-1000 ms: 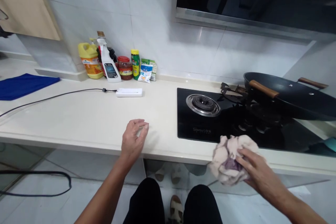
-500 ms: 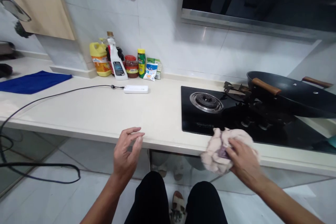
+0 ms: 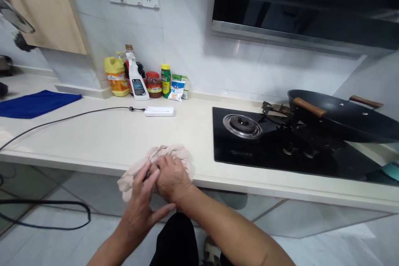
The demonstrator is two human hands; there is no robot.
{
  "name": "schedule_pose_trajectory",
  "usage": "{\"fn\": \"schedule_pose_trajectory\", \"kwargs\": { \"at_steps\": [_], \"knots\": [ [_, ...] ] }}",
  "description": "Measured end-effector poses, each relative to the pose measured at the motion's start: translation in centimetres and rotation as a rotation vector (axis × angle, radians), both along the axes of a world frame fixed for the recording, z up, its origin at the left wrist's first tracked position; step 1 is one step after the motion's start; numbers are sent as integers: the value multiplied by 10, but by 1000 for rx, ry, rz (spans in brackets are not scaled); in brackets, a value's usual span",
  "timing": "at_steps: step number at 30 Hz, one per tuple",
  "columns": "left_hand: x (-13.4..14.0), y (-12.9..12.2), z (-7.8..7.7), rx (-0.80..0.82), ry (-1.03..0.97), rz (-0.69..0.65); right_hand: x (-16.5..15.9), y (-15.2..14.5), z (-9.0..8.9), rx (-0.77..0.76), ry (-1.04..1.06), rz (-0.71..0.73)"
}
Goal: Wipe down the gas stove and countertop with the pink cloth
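Observation:
A pale pink cloth (image 3: 179, 153), crumpled, lies at the front edge of the counter, and part of it hangs over the edge. My right hand (image 3: 171, 178) reaches across to the left and grips the cloth from above, its fingers bent into the folds. Beside it is my left hand (image 3: 141, 199), thumb spread away and fingers stretched out, with the fingertips at the cloth and against my right hand. Whether those left fingertips press the cloth is hard to see.
Right of the cloth is a black gas stove (image 3: 237, 149) with a wok (image 3: 352, 118) on it. A white power bank (image 3: 158, 111) with a cable lies behind. Along the wall stand a spray bottle (image 3: 139, 85), a yellow jug (image 3: 116, 77) and jars. A blue cloth (image 3: 40, 104) lies left.
My right hand has carried the pink cloth left along the counter edge, away from the stove. My left hand has moved slightly down and left, and now meets the right hand.

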State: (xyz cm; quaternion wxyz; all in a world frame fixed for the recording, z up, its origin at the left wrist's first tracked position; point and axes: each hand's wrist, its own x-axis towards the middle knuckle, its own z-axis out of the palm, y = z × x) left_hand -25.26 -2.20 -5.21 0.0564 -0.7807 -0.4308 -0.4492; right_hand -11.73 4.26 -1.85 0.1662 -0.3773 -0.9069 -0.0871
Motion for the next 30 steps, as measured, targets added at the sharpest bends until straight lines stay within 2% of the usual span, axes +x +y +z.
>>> {"fn": "schedule_pose_trajectory", "kwargs": {
  "at_steps": [3,5,7,10,14,18,22,26,28,30],
  "knots": [
    [-20,30,-13,-1,41,23,6,-2,11,-83,6,53],
    [-19,42,-17,2,83,75,30,-8,18,-149,34,131],
    [-7,46,-15,-11,156,157,63,-16,21,-232,73,201],
    [27,41,-5,-26,254,229,113,-28,15,-304,193,211],
    [84,30,6,-40,263,176,166,-42,-4,-254,413,108],
    [143,21,2,-13,307,151,208,-58,-26,-111,488,-19],
    [208,10,-4,109,446,154,250,-74,-39,24,509,-163],
    [264,8,-5,207,534,95,299,-95,-32,72,456,-223],
    [281,12,-6,249,538,21,321,-110,-18,44,433,-251],
    [288,18,-7,302,527,-41,337,-125,0,79,467,-354]
  ]
}}
